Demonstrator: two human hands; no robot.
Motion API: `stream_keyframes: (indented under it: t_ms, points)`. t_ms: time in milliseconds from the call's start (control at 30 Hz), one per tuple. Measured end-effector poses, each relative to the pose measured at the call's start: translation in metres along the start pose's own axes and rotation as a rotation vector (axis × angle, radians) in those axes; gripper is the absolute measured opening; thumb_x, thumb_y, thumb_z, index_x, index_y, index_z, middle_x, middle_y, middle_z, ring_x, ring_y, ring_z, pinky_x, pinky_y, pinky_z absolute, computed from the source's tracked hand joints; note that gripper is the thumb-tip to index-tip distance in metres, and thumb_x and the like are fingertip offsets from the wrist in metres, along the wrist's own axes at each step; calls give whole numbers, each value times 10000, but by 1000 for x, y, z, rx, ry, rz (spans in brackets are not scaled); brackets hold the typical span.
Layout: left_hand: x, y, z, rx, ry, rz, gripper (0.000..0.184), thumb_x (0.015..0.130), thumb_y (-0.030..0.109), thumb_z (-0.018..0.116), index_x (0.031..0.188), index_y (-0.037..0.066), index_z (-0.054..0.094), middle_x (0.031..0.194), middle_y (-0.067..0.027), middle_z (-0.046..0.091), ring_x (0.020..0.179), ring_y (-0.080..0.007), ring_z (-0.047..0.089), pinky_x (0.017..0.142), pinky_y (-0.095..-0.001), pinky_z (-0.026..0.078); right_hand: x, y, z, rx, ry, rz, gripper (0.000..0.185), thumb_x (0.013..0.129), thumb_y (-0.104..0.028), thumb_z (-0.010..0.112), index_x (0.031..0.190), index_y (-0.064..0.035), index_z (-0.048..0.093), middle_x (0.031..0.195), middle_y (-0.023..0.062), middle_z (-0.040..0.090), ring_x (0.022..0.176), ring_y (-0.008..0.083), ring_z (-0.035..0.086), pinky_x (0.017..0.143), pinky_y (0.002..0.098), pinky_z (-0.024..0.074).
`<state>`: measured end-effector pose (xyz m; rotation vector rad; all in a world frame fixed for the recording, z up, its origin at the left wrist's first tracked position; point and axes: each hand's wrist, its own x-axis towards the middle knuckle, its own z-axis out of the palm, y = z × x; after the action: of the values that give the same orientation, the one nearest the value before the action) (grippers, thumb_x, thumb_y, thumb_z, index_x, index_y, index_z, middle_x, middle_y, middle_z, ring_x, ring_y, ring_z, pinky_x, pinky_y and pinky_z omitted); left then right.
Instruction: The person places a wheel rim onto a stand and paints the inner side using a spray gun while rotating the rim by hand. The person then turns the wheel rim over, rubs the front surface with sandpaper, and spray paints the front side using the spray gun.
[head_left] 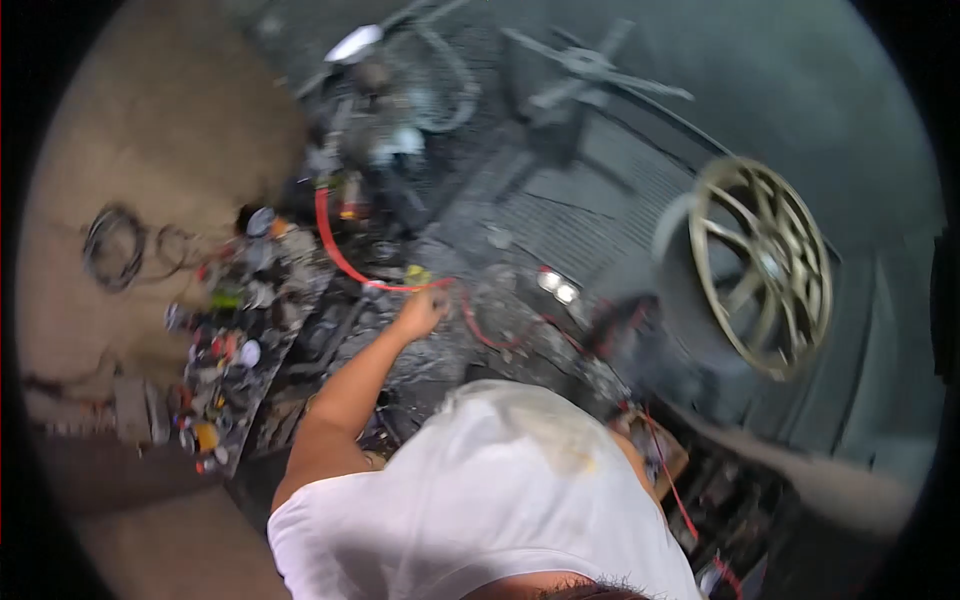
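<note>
My left hand (425,312) is closed at a red hose (340,258), its arm stretched forward from my white shirt (500,480). From the upper left the hose curves down to my fingers, then continues rightward in a loose bend. Beside the hand, touching or just behind the hose, is a small yellow thing (418,275), too blurred to name. Of my right arm only a strip of skin shows at the shirt's right edge; the right hand is hidden. A blurred metal device with pale parts (385,130) stands near the hose's upper end.
A bronze wheel rim (702,265) stands tilted at the right. A grey cross-shaped frame (585,65) is at the top. Two bright lamps (557,286) shine near the middle. Cans and bottles crowd a cluttered surface (225,350) at left, near a cable coil (88,250).
</note>
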<state>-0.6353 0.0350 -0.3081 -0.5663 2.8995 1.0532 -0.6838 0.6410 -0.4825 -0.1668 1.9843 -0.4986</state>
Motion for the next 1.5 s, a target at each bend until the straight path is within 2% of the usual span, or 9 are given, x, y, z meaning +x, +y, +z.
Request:
stream_keyframes:
  t_ms: [200,267,333,400,567,1000,1200,1333,1500]
  points:
    - [129,-98,-229,-75,788,-123,434,849,423,766,1006,30,671,907,-191,698,823,-408,662,755,-491,511,33,-95,-54,-196,5,32,502,886,-360,731,1213,18,687,1233,200,702,1100,359,678,947,450,521]
    - [180,-174,-265,318,894,-88,564,842,480,759,1143,14,653,1110,-231,691,1021,-402,665,893,-477,506,46,-136,-69,-289,86,-99,516,882,-374,734,1218,16,693,1237,200,705,1108,358,682,952,450,524]
    - [209,-185,-293,125,573,-353,754,865,571,699,1327,-15,589,1313,-270,631,1236,-400,604,1018,-448,469,22,-234,-85,-119,356,-152,528,838,-330,756,1188,59,684,1133,247,713,1066,361,695,930,435,537]
    - [254,-231,-296,0,405,-132,656,917,503,681,1297,-28,619,1215,-260,684,1174,-379,640,1002,-436,474,13,-299,-97,77,396,-246,540,905,-356,710,1262,41,628,1163,258,702,1066,381,688,904,455,528]
    - [290,-258,-272,-32,599,-64,590,971,462,659,1269,-47,627,1242,-244,658,1137,-366,619,1011,-432,460,-2,-408,-96,-85,309,-341,618,905,-433,705,1342,-9,602,1186,246,694,1126,405,657,972,487,505]
    - [198,-36,-185,-237,259,113,419,1016,306,643,1275,-16,580,1113,-115,644,980,-225,578,917,-376,465,15,-564,-149,115,578,-831,631,878,-492,713,1207,39,620,1128,289,663,1098,460,627,949,505,501]
    - [127,113,-83,-462,-103,252,356,989,138,632,1302,12,518,1151,-95,584,1039,-197,542,939,-350,447,-41,-572,-192,506,767,-417,815,845,-522,732,1297,109,483,1218,351,612,1176,494,589,1017,492,473]
    - [96,207,-27,-595,-305,423,447,983,92,581,1379,-35,417,1282,-196,545,1212,-280,518,1078,-403,386,-31,-493,-213,589,1460,-468,841,920,-315,667,1520,92,240,1479,353,418,1282,492,528,1124,510,385]
    - [79,289,44,-662,-822,654,730,1000,183,589,1564,-47,186,1467,-246,429,1379,-313,422,1172,-404,314,-143,-401,-271,1158,1192,-464,604,910,-91,613,1474,-49,397,1232,121,586,1053,183,629,678,314,579]
